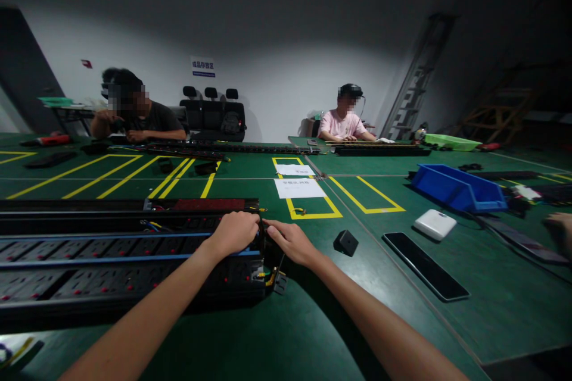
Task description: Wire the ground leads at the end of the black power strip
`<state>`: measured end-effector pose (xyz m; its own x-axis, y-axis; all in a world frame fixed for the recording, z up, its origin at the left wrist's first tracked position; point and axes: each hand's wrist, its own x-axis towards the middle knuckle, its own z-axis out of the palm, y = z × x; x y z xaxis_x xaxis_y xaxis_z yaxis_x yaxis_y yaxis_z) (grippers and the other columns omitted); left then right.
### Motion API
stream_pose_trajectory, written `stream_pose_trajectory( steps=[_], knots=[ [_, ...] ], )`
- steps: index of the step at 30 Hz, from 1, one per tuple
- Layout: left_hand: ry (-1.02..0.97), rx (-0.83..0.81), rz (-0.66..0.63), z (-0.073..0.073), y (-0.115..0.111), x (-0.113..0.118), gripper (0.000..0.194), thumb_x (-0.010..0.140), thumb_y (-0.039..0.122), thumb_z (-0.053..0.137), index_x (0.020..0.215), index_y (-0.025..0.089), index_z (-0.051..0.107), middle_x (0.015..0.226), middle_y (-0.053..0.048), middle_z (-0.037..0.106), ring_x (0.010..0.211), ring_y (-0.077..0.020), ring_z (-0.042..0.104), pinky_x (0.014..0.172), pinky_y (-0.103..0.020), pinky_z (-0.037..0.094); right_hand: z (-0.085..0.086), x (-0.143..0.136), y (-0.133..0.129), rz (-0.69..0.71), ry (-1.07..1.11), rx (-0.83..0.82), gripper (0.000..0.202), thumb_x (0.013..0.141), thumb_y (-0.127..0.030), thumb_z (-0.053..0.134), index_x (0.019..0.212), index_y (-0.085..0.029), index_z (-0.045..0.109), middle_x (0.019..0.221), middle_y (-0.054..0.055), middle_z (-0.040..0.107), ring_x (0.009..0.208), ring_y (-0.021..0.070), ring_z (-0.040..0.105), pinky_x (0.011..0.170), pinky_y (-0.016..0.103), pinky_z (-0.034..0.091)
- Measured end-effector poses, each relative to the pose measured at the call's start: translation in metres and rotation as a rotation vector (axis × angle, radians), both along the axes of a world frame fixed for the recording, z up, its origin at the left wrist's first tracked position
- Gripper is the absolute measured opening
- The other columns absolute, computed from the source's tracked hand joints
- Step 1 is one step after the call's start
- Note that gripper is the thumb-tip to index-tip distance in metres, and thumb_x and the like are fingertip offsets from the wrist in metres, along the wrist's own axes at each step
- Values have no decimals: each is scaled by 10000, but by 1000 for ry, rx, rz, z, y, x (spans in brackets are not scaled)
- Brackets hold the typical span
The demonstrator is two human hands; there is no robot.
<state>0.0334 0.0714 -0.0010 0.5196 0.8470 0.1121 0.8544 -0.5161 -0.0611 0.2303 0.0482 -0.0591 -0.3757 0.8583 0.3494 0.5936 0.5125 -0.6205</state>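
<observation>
Several long black power strips [116, 280] with rows of sockets and small red dots lie side by side in front of me, blue strips [187, 257] running along them. My left hand [236, 231] is curled over the right end of a rear power strip, its fingertips hidden behind that end. Beside it my right hand [290, 240] reaches to the same end, index finger forward and the other fingers bent; what it pinches, if anything, is hidden. Below the hands, yellow and green wires [267, 277] and a small black end piece [280, 283] stick out of the nearest strip.
On the green table [339, 321] are a black block [345, 243], a phone [424, 265], a white case [435, 224], a blue bin [460, 187] and paper sheets [300, 188]. Two people sit across the table. Another person's hand [562, 227] shows at the right edge.
</observation>
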Motion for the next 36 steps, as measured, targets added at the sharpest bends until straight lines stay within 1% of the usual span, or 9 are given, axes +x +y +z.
stream_pose_trajectory(
  steps=[11,22,27,36],
  knots=[
    [-8,-6,5,1,0,1,305,933,236,380,938,202,683,964,-121,750,882,-304,724,792,-426,545,0,0,0,6,7,1,532,1037,-543,350,1379,-229,611,1330,76,677,1198,290,648,976,419,499],
    [-9,2,-6,-3,2,-1,316,930,230,372,946,206,687,980,-114,752,889,-303,724,794,-436,553,1,0,-1,3,4,3,533,1037,-542,350,1384,-228,606,1338,82,671,1184,290,655,967,423,500],
    [-12,-4,-2,-1,1,-1,317,934,235,370,935,203,686,976,-120,749,888,-301,722,804,-428,546,2,0,-1,2,2,-5,543,1035,-547,349,1388,-222,604,1340,90,669,1196,294,648,973,422,497],
    [-23,-19,2,1,0,0,305,934,233,385,937,199,688,991,-131,750,895,-310,722,806,-432,537,1,0,-1,-3,-6,-6,524,1037,-537,352,1392,-241,600,1348,71,665,1210,286,640,986,415,491]
  ],
)
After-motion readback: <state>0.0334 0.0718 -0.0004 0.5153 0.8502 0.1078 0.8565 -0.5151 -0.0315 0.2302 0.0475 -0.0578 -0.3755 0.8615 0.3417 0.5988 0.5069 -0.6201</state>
